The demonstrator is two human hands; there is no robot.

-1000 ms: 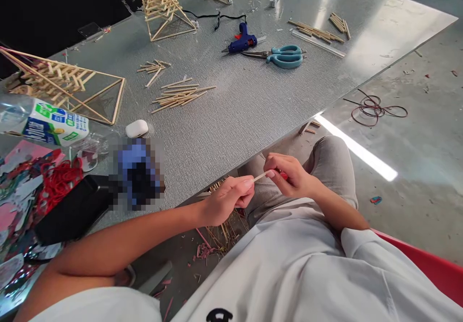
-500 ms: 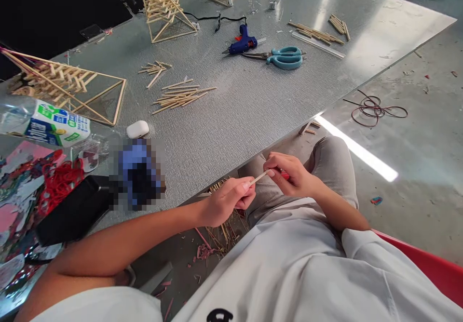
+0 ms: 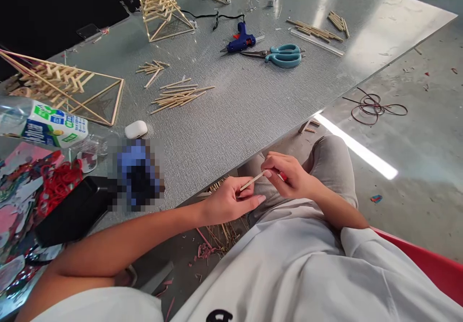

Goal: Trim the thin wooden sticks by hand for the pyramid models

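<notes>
Above my lap, my right hand (image 3: 287,175) is closed in a pinch on one end of a short, pale wooden stick (image 3: 253,181). A small red object (image 3: 282,176) shows partly inside that hand; its kind is hidden by the fingers. My left hand (image 3: 235,199) has its fingers curled against the stick's other end, with the thumb lifted off and stretched out below it. On the table, the nearest loose wooden sticks (image 3: 183,98) lie in a pile beyond both hands.
A blue glue gun (image 3: 241,40) and blue-handled scissors (image 3: 284,55) lie on the grey table (image 3: 202,139). Stick-built frames (image 3: 97,93) stand at the left, near a plastic bottle (image 3: 54,124) and a white case (image 3: 136,129). More sticks (image 3: 314,30) lie at the back right.
My left thumb has come off the stick and stretched out to the right, baring more of the stick's end. My right hand has shifted slightly left, still pinching.
</notes>
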